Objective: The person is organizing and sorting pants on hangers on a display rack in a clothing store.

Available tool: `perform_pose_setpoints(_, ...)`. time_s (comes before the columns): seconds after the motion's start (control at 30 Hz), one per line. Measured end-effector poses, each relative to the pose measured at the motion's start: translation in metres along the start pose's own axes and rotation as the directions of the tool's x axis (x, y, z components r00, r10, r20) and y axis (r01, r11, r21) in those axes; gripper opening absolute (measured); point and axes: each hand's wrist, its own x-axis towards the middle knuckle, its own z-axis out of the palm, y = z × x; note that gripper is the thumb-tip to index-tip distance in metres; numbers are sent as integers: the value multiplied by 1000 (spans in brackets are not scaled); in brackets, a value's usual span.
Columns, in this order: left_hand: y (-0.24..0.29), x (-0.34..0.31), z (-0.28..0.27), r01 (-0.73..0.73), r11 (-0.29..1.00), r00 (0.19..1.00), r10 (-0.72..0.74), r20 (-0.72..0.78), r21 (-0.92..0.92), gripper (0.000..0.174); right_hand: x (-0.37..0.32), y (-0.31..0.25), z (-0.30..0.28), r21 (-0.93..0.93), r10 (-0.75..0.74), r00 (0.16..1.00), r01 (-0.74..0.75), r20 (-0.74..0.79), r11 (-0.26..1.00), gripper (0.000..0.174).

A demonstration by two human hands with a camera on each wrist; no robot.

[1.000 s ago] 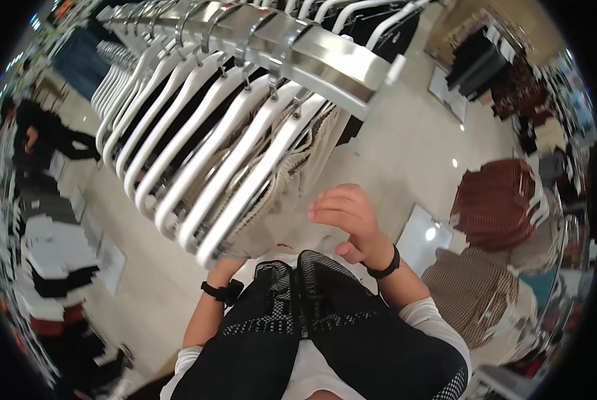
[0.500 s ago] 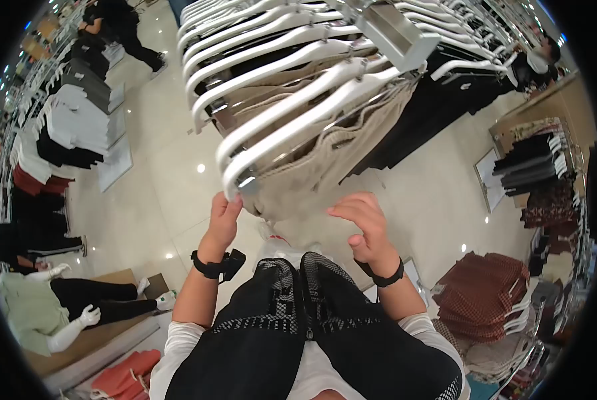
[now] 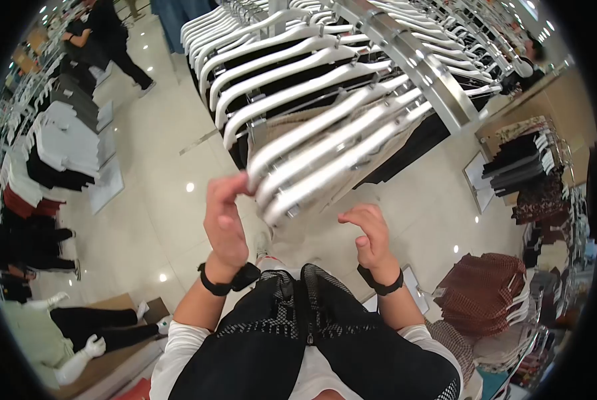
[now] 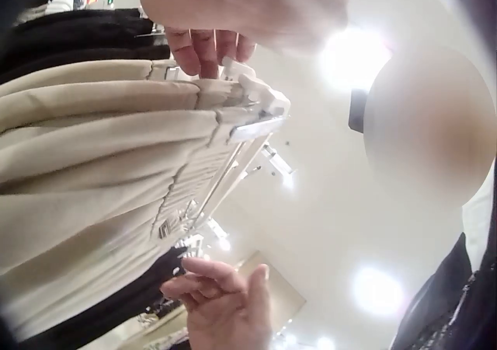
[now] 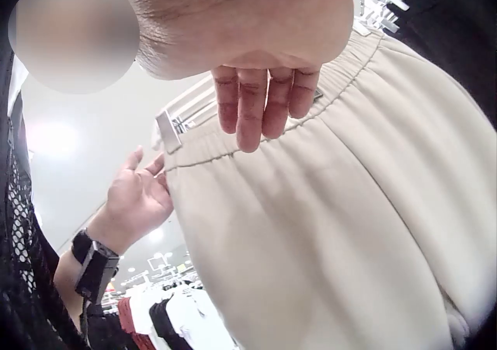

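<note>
Beige elastic-waist trousers (image 5: 311, 210) hang by clips from white hangers (image 3: 332, 143) at the near end of a metal rail (image 3: 412, 57). My left hand (image 3: 226, 220) is at the left ends of the front hangers, its fingertips right by the hanger tips. Seen from the left wrist, the fingers (image 4: 203, 51) reach behind the hanger ends, above the pleated waistbands (image 4: 206, 125). My right hand (image 3: 370, 239) hovers before the trousers with loosely bent fingers and holds nothing. In the right wrist view its fingers (image 5: 250, 109) overlap the waistband.
Black garments (image 4: 70, 35) hang farther along the rail. Racks of folded-looking brown checked tops (image 3: 482, 293) stand at right, white tops (image 3: 65, 137) at left. A mannequin (image 3: 38, 333) sits at lower left. A person in black (image 3: 115, 43) stands beyond the rail.
My left hand has gone from the front hanger's tip to farther back along the hanger ends. Several front hangers now stand closer together. The right hand has barely moved; the head view has turned.
</note>
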Motion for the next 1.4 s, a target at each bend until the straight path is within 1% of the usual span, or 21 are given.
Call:
perform_pose_setpoints(0.07, -5, 4, -14, -27, 999, 996, 30, 86, -26, 76, 3, -2, 11, -30, 53, 998, -55, -44, 998, 60)
perform_pose_setpoints(0.17, -22, 23, -33, -242, 947, 965, 258, -52, 211, 75, 13, -8, 25, -104, 111, 983, -127, -147, 986, 58)
perform_pose_setpoints(0.27, -30, 59, -48, -257, 904, 956, 185, 229, 341, 74, 20, -11, 41, -157, 148, 957, -191, -249, 969, 55)
perform_pose_setpoints(0.3, -42, 63, -49, -388, 822, 907, 260, 331, 416, 74, 15, -8, 44, -180, 189, 953, -234, -235, 956, 55)
perform_pose_setpoints(0.33, -49, 62, -50, -383, 857, 891, 244, 383, 345, 71, 9, -6, 46, -206, 230, 948, -276, -221, 939, 55)
perform_pose_setpoints(0.4, -60, 73, -49, -559, 805, 788, 442, 428, 200, 70, 11, -11, 52, -289, 234, 946, -294, -226, 911, 56)
perform_pose_setpoints(0.43, -67, 70, -50, -570, 801, 790, 472, 391, 183, 66, 5, -9, 57, -254, 275, 929, -336, -248, 907, 56)
perform_pose_setpoints(0.53, -83, 69, -46, -438, 830, 880, 475, -24, 344, 64, -4, -17, 66, -186, 377, 869, -448, -322, 875, 55)
perform_pose_setpoints(0.63, -79, 88, -63, -470, 812, 881, 407, 241, 347, 63, -16, -16, 71, -142, 482, 806, -552, -342, 822, 53)
perform_pose_setpoints(0.7, -88, 94, -72, -545, 787, 821, 430, 375, 290, 63, -18, -15, 71, -195, 472, 816, -550, -335, 812, 51)
perform_pose_setpoints(0.77, -96, 94, -69, -564, 758, 822, 477, 310, 328, 66, -11, -16, 68, -321, 372, 871, -469, -321, 823, 49)
perform_pose_setpoints(0.8, -96, 96, -66, -572, 743, 819, 502, 277, 348, 68, -13, -16, 69, -268, 432, 838, -523, -334, 809, 49)
perform_pose_setpoints(0.87, -89, 99, -52, -339, 868, 941, 306, 146, 362, 77, -11, -18, 68, -244, 466, 812, -560, -352, 791, 48)
perform_pose_setpoints(0.93, -88, 103, -47, -317, 901, 944, 270, 188, 296, 79, -9, -18, 64, -270, 428, 829, -532, -359, 803, 48)
perform_pose_setpoints(1.0, -97, 99, -55, -468, 841, 871, 386, 305, 271, 81, -13, -14, 58, -258, 390, 849, -491, -358, 832, 49)
perform_pose_setpoints(1.07, -101, 94, -44, -486, 849, 868, 440, 230, 207, 78, -7, -13, 48, -280, 375, 861, -475, -344, 834, 49)
perform_pose_setpoints(1.13, -103, 81, -43, -340, 896, 940, 317, 124, 286, 81, -6, -8, 35, -293, 331, 881, -433, -339, 852, 48)
perform_pose_setpoints(1.17, -109, 71, -38, -224, 949, 974, 225, 21, 222, 83, -10, -4, 28, -278, 334, 883, -429, -330, 859, 48)
perform_pose_setpoints(1.27, -135, 45, -47, -54, 962, 994, 78, -81, 268, 79, -26, 12, 4, -237, 327, 899, -399, -293, 886, 47)
perform_pose_setpoints(1.37, -151, -2, -56, 412, 869, 896, -333, -293, 275, 61, -48, 31, -29, -205, 300, 921, -353, -250, 913, 42)
perform_pose_setpoints(1.4, -162, -25, -62, 495, 820, 856, -404, -324, 286, 58, -55, 38, -43, -200, 288, 928, -336, -236, 920, 39)
